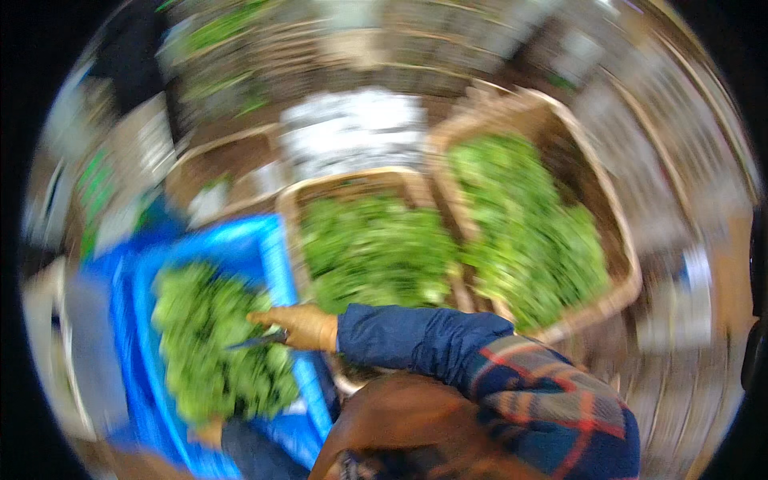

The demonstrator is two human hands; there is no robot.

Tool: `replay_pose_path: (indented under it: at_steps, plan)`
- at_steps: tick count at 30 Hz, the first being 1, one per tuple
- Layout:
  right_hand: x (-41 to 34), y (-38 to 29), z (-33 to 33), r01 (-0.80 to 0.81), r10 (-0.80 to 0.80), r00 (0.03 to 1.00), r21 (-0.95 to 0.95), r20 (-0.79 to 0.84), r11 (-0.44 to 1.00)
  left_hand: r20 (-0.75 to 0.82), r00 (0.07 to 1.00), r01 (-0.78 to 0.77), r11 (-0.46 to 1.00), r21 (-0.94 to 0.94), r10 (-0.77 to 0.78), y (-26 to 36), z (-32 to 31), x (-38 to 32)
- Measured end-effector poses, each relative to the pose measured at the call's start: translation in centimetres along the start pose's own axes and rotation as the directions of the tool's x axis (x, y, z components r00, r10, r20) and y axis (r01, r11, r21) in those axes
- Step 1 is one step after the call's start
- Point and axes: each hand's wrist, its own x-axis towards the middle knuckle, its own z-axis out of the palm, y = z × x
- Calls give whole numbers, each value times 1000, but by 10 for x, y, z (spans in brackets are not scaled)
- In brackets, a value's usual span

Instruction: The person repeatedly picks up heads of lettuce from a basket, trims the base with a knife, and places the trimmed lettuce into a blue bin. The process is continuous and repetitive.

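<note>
My right hand [306, 327] is over a blue-lined crate [279, 258], holding what looks like a small knife [258, 341] with its dark blade pointing left. Leafy greens [210, 336] in a large loose clump fill much of the view of this crate. Part of my left hand [207, 433] shows at the near edge of the clump, below a dark sleeve. Leaves and motion blur hide its fingers, so its grip on the greens is unclear.
Beyond my right forearm stands a tan crate [354, 174] of greens, with a larger tan crate [624, 258] of greens to its right. Another tan crate [240, 144] holds a few pale items at the back left. White stacked material [354, 129] sits behind them.
</note>
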Motion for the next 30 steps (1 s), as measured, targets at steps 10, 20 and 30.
replay_pose_path:
  at_steps: [10, 20, 30]
  plan:
    - [-450, 101, -262, -895, 427, 6, 185, -904, 405, -169, 385, -653, 138, -745, 908, 519, -4, -74]
    - [-563, 211, -475, -913, 728, 50, 264, -684, 310, 193, -168, 468, 251, -847, 967, 958, 87, -403]
    - [-477, 134, -400, -743, 297, 416, -133, -859, 656, 439, 100, 606, 295, -739, 893, 841, 27, -367]
